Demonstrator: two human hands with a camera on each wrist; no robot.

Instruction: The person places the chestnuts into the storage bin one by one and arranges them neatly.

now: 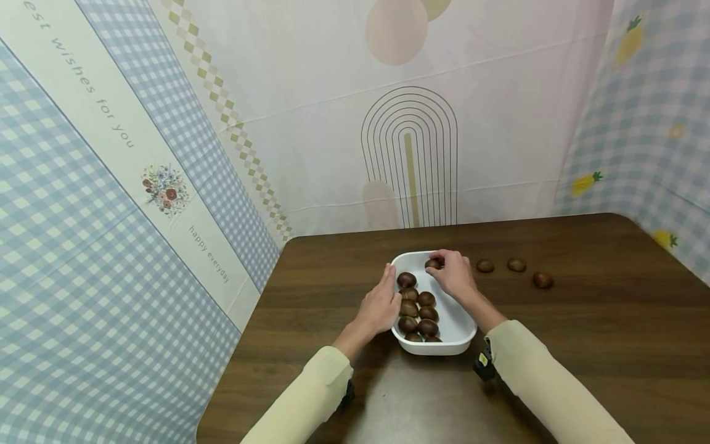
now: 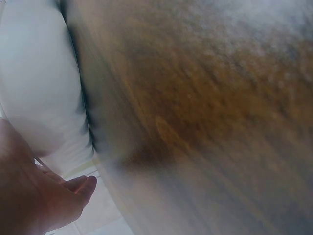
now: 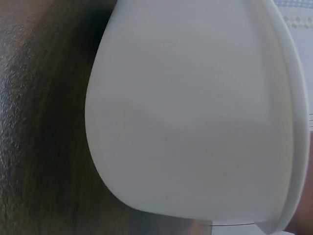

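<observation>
A white rectangular dish (image 1: pixel 435 349) with rounded corners stands on the table, its left part lined with several brown chestnuts (image 1: pixel 428 327). My left hand (image 1: pixel 380 303) rests along the dish's left rim, its fingers fairly straight. Over the far end of the dish, my right hand (image 1: pixel 456 275) pinches a chestnut (image 1: pixel 433 263) between thumb and fingers. In the left wrist view the left hand (image 2: pixel 46 196) is beside the dish's outer wall (image 2: pixel 41 73). The dish's wall (image 3: pixel 190 112) fills most of the right wrist view and hides the right hand's fingers.
Three loose chestnuts lie on the brown wooden table (image 1: pixel 599 345) to the right of the dish; the nearest to it is one chestnut (image 1: pixel 485 265). Patterned cloth (image 1: pixel 310 123) hangs behind the table and along both sides.
</observation>
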